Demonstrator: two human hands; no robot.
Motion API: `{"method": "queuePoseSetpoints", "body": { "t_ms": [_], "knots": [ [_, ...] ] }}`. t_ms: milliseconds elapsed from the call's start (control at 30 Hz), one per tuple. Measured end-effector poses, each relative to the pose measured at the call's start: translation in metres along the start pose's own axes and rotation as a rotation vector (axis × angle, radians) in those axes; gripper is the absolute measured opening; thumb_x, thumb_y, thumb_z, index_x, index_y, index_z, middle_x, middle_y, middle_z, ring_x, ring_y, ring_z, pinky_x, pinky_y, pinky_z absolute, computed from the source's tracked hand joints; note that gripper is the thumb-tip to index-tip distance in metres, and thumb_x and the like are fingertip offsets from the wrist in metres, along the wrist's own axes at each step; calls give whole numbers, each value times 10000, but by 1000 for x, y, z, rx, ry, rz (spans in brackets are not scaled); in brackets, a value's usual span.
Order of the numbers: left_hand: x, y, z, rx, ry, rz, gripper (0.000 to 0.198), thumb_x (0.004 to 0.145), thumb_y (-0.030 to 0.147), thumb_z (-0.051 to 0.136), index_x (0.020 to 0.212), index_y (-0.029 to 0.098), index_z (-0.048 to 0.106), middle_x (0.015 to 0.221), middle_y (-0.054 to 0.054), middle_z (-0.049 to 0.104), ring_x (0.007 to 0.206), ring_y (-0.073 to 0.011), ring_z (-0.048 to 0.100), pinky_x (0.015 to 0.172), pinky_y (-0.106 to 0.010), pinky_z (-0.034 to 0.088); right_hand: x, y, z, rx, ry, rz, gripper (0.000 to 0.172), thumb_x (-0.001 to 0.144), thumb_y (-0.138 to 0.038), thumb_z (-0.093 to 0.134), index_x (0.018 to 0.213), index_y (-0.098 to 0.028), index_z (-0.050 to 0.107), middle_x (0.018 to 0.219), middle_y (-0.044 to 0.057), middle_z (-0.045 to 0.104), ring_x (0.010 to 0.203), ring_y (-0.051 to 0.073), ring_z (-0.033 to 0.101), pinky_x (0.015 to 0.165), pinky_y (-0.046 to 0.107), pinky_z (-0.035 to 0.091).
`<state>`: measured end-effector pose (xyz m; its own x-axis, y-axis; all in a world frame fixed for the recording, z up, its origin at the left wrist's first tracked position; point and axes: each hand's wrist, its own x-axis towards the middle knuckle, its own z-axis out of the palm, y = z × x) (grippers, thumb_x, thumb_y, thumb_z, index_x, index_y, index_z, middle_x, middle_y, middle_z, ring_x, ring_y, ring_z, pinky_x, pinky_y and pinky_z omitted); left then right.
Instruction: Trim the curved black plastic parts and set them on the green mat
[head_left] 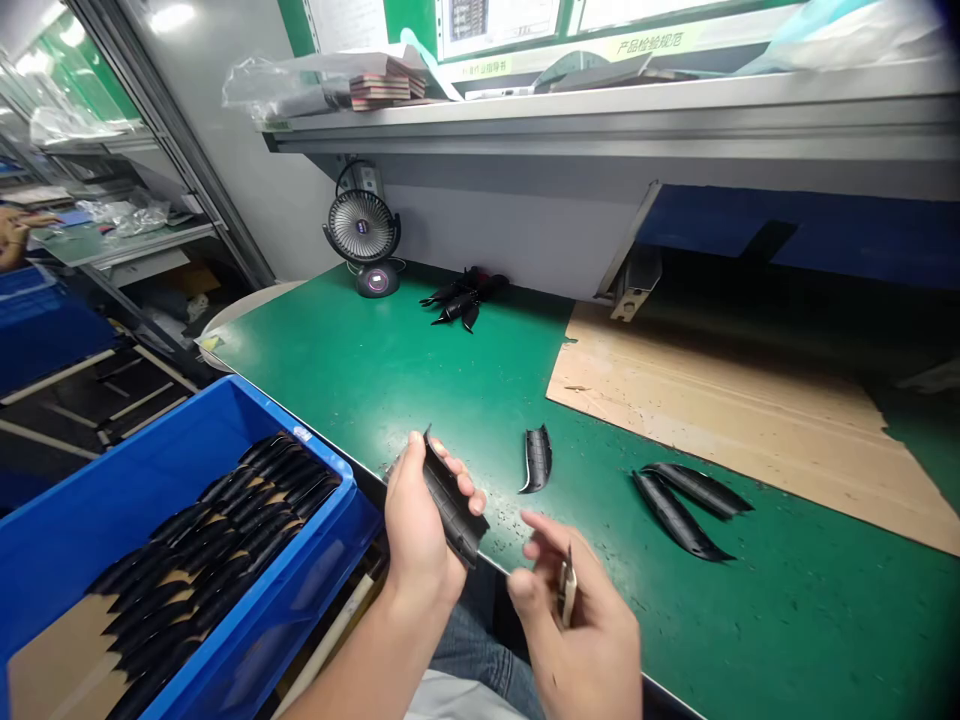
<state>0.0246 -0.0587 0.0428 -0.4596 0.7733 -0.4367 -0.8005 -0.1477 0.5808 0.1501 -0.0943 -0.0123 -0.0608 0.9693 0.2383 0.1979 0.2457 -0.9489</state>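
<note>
My left hand [417,525] grips a black ribbed curved moulded part [452,510] at the front edge of the green bench mat [420,370]. My right hand [577,640] is slightly blurred and pinches a slim metal tool [568,590], whose tip is hidden by my fingers. Just beyond my hands lies a similar black part [537,460]. Two more black parts [679,515] lie further right. To my left, a blue plastic crate [300,590] holds several rows of black parts [217,540] on brown paper.
A black desk fan [362,228] and a heap of black parts [461,298] stand at the back of the bench. A cardboard sheet [720,420] lies on the right, beneath a grey shelf [600,115] with papers and plastic bags. A co-worker's hand [11,238] shows at the far left.
</note>
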Motion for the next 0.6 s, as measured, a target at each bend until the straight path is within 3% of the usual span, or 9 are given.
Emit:
{"method": "queuePoseSetpoints", "body": {
  "t_ms": [67, 133, 233, 367, 500, 600],
  "knots": [
    [-3, -7, -1, 82, -61, -28, 295, 912, 449, 550, 792, 188, 484, 608, 24, 472, 447, -94, 441, 401, -195, 398, 9, 2, 7, 77, -210, 235, 395, 857, -556, 638, 848, -161, 654, 667, -6, 521, 531, 111, 424, 467, 213, 372],
    [-1, -17, -3, 169, -92, -16, 336, 885, 498, 580, 791, 191, 482, 605, 26, 484, 434, -95, 443, 400, -202, 404, 15, 8, 10, 41, -350, 291, 456, 890, -557, 568, 652, -169, 560, 573, -24, 470, 515, 108, 394, 480, 215, 330],
    [21, -31, -9, 298, -107, 19, 354, 871, 542, 577, 834, 205, 475, 620, 35, 501, 435, -109, 463, 399, -224, 423, 11, 25, 10, -228, -267, 104, 395, 957, -451, 442, 672, -197, 542, 589, -16, 541, 538, 134, 478, 537, 234, 334],
    [81, -38, -14, 478, -153, 117, 369, 865, 568, 566, 871, 217, 454, 629, 37, 548, 460, -135, 521, 427, -239, 448, 10, 55, -1, -674, -68, -154, 218, 918, -242, 371, 790, -246, 548, 676, -16, 624, 562, 168, 579, 560, 254, 366],
    [131, -19, -11, 551, -163, 229, 310, 842, 418, 687, 793, 167, 512, 561, 39, 537, 447, -114, 508, 452, -209, 418, 52, 75, -10, -926, -76, -90, 218, 938, -273, 381, 795, -254, 545, 716, 21, 658, 590, 213, 653, 476, 264, 370],
    [133, -16, 17, 494, -228, 282, 217, 886, 311, 664, 810, 126, 579, 660, 22, 569, 528, -96, 521, 525, -222, 467, 87, 65, -6, -924, -205, -27, 263, 941, -356, 442, 759, -222, 577, 798, 108, 680, 551, 249, 678, 393, 260, 374]
  ]
}}
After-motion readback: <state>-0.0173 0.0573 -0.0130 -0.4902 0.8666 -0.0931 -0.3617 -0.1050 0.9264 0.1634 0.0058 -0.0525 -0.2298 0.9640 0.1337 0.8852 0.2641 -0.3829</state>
